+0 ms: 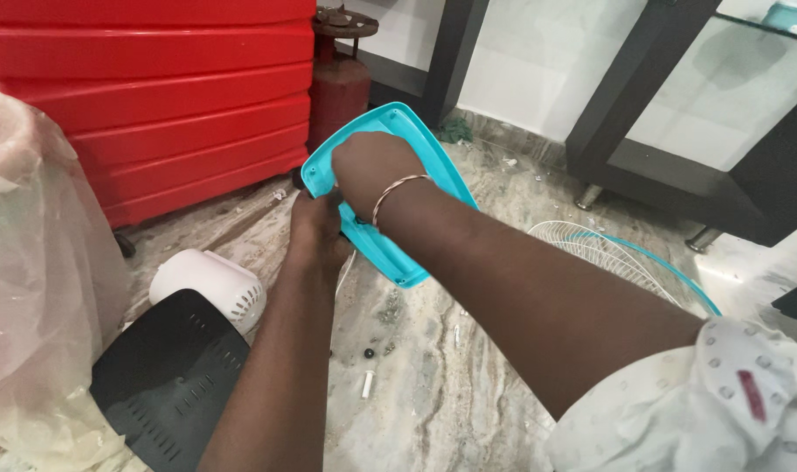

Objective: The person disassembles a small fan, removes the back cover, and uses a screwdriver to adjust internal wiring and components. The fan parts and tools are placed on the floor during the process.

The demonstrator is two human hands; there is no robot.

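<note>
1. Head view: the turquoise plastic cover (pixel 433 149) is held tilted above the marble floor (pixel 433 385), just in front of the red suitcase (pixel 145 96).
2. Right hand (pixel 372 170), with 1 bangle (pixel 397 188) at the wrist, is closed over the cover's upper face.
3. Left hand (pixel 318 229) grips the cover's lower edge from beneath; its fingers are hidden.
4. Right of the cover, a wire fan guard (pixel 608 258) lies flat on the floor.
5. Left of and below the cover: a white motor housing (pixel 211 284) touching a black panel (pixel 167 376).
6. Behind the cover stands a red gas cylinder (pixel 339 83).
7. Below the cover, small loose parts (pixel 369 383) lie on the floor.
</note>
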